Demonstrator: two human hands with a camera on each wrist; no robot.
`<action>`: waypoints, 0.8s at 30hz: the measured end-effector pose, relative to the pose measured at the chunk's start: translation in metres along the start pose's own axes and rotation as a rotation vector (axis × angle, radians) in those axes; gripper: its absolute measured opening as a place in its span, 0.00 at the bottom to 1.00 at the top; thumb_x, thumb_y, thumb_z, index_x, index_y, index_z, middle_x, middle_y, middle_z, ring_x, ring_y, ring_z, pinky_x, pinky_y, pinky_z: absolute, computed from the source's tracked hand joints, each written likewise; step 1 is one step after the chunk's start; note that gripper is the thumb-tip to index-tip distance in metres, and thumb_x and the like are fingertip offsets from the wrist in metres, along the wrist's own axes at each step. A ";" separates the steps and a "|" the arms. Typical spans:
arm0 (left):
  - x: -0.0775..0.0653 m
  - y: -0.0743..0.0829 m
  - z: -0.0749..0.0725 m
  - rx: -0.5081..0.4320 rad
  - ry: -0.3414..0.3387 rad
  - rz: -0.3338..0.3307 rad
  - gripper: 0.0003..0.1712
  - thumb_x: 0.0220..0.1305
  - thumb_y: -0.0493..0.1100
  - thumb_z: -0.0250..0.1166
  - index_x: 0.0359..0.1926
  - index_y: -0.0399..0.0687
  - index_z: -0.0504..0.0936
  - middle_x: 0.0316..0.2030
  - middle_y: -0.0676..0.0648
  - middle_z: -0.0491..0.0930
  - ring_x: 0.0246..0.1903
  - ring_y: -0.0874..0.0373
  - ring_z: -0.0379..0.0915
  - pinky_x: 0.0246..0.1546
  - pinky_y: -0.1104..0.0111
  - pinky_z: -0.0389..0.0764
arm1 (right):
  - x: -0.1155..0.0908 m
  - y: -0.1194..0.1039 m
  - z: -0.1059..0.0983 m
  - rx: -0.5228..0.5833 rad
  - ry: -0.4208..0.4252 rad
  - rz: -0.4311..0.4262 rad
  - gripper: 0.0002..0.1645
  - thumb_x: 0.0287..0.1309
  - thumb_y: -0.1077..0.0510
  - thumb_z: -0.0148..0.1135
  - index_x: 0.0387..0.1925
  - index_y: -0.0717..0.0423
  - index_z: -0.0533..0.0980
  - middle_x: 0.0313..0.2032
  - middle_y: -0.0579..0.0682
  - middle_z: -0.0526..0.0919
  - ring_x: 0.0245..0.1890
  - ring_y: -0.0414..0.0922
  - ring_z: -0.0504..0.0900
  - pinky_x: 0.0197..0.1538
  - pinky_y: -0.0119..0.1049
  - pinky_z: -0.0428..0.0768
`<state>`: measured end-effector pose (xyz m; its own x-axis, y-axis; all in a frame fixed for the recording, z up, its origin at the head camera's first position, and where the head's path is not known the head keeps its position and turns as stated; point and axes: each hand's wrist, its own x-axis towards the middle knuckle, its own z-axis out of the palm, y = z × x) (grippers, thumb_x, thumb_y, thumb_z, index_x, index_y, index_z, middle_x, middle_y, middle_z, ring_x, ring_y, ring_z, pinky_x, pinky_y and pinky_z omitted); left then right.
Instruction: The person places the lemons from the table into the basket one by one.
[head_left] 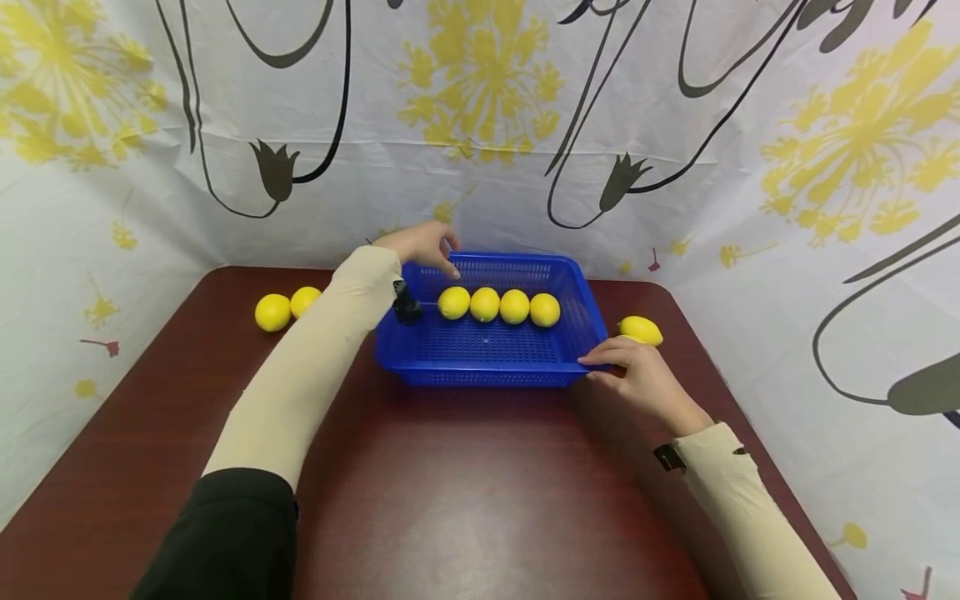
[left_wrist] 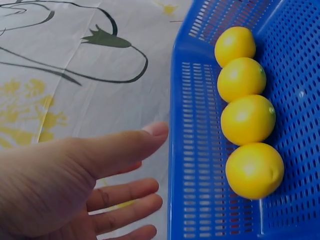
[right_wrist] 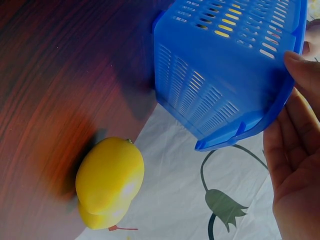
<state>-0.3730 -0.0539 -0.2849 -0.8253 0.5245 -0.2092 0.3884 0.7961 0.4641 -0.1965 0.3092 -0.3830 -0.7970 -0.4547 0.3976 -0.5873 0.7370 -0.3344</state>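
Note:
A blue plastic basket [head_left: 487, 367] with slotted walls sits toward the back of the table. Inside it, several yellow lemons [head_left: 484, 305] lie in a row along its far wall. My right hand [head_left: 637, 375] grips the basket's front right corner; in the right wrist view the thumb [right_wrist: 300, 70] is on one side of the rim and the fingers on the other. At the back left of the basket is my left hand [head_left: 422, 244], holding nothing. The left wrist view shows that hand [left_wrist: 65, 180] just outside the rim, thumb and fingers spread apart.
Two lemons [head_left: 273, 312] lie on the dark red table [head_left: 465, 483] left of the basket, partly behind my left sleeve. Another pair of lemons [right_wrist: 111, 175] is at the right, close to the table's edge. A patterned white cloth [head_left: 487, 208] hangs around the table.

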 end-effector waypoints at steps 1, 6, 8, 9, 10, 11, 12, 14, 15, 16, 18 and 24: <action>-0.002 -0.002 0.000 -0.015 0.008 0.007 0.35 0.62 0.47 0.70 0.67 0.41 0.70 0.63 0.35 0.74 0.64 0.43 0.70 0.64 0.53 0.73 | 0.000 0.000 0.000 -0.001 0.003 -0.001 0.14 0.50 0.63 0.74 0.41 0.50 0.88 0.40 0.45 0.88 0.42 0.42 0.84 0.44 0.40 0.84; -0.008 -0.014 0.000 -0.064 0.058 0.029 0.33 0.62 0.44 0.70 0.65 0.39 0.72 0.61 0.33 0.75 0.62 0.42 0.71 0.63 0.52 0.74 | 0.000 0.000 -0.001 -0.003 0.010 -0.008 0.14 0.50 0.64 0.74 0.41 0.50 0.88 0.40 0.46 0.88 0.42 0.42 0.84 0.44 0.40 0.84; -0.010 -0.020 0.000 -0.077 0.078 0.041 0.32 0.62 0.44 0.70 0.64 0.38 0.72 0.61 0.33 0.75 0.61 0.42 0.72 0.62 0.52 0.75 | 0.000 0.000 -0.001 -0.004 0.009 -0.009 0.14 0.50 0.64 0.74 0.40 0.50 0.88 0.40 0.46 0.88 0.42 0.43 0.84 0.44 0.40 0.84; -0.012 -0.023 -0.001 -0.086 0.089 0.049 0.32 0.61 0.44 0.70 0.64 0.38 0.73 0.61 0.33 0.76 0.61 0.41 0.73 0.62 0.52 0.75 | 0.000 0.000 0.000 -0.003 0.008 -0.007 0.14 0.50 0.64 0.74 0.40 0.50 0.88 0.40 0.46 0.88 0.42 0.43 0.84 0.44 0.40 0.84; -0.013 -0.027 -0.002 -0.096 0.099 0.060 0.32 0.61 0.43 0.70 0.64 0.37 0.73 0.60 0.33 0.76 0.61 0.41 0.73 0.62 0.52 0.75 | -0.001 0.000 0.000 -0.003 0.006 -0.006 0.14 0.50 0.64 0.74 0.40 0.50 0.88 0.40 0.46 0.88 0.42 0.43 0.84 0.44 0.40 0.84; -0.015 -0.031 -0.003 -0.108 0.110 0.064 0.31 0.61 0.43 0.70 0.63 0.38 0.73 0.60 0.33 0.76 0.60 0.41 0.74 0.62 0.52 0.75 | -0.001 0.000 0.000 -0.004 0.006 -0.006 0.14 0.50 0.64 0.74 0.40 0.50 0.88 0.40 0.45 0.88 0.42 0.43 0.84 0.44 0.40 0.84; -0.017 -0.034 -0.004 -0.115 0.122 0.072 0.31 0.61 0.43 0.70 0.63 0.38 0.73 0.60 0.33 0.76 0.60 0.41 0.74 0.62 0.52 0.75 | -0.001 0.000 0.000 -0.005 0.007 -0.005 0.14 0.50 0.64 0.75 0.40 0.50 0.88 0.40 0.45 0.88 0.42 0.43 0.84 0.44 0.40 0.84; -0.022 -0.040 -0.007 -0.135 0.148 0.082 0.31 0.60 0.42 0.71 0.63 0.38 0.74 0.60 0.34 0.76 0.61 0.41 0.74 0.62 0.52 0.75 | -0.001 0.000 0.000 -0.005 0.010 -0.006 0.14 0.49 0.64 0.75 0.40 0.50 0.88 0.40 0.45 0.88 0.42 0.43 0.84 0.44 0.40 0.84; -0.025 -0.043 -0.008 -0.141 0.159 0.084 0.31 0.60 0.42 0.70 0.63 0.38 0.74 0.61 0.34 0.76 0.61 0.41 0.73 0.62 0.51 0.75 | -0.001 0.000 0.000 -0.004 0.011 -0.005 0.14 0.49 0.64 0.75 0.40 0.50 0.88 0.40 0.45 0.88 0.42 0.42 0.84 0.44 0.40 0.84; -0.027 -0.047 -0.009 -0.144 0.172 0.085 0.31 0.60 0.42 0.71 0.62 0.38 0.74 0.61 0.34 0.76 0.61 0.40 0.73 0.62 0.51 0.75 | -0.001 0.000 0.000 -0.005 0.013 -0.006 0.14 0.49 0.64 0.75 0.40 0.50 0.88 0.40 0.45 0.88 0.42 0.42 0.84 0.44 0.40 0.84; -0.031 -0.052 -0.011 -0.148 0.195 0.083 0.31 0.59 0.42 0.71 0.62 0.38 0.75 0.60 0.34 0.77 0.60 0.40 0.74 0.61 0.51 0.75 | -0.001 0.000 0.000 -0.004 0.016 -0.006 0.14 0.49 0.64 0.75 0.40 0.50 0.88 0.40 0.45 0.88 0.42 0.42 0.84 0.44 0.39 0.84; -0.042 -0.070 -0.015 -0.160 0.231 0.072 0.29 0.60 0.42 0.70 0.61 0.37 0.74 0.60 0.33 0.76 0.61 0.38 0.72 0.63 0.50 0.73 | 0.000 0.000 0.000 -0.008 0.012 0.002 0.14 0.49 0.64 0.75 0.40 0.50 0.88 0.39 0.45 0.88 0.42 0.42 0.83 0.44 0.38 0.84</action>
<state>-0.3713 -0.1362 -0.2956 -0.8765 0.4810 0.0227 0.3954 0.6919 0.6041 -0.1961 0.3088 -0.3831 -0.7962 -0.4477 0.4071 -0.5848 0.7419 -0.3279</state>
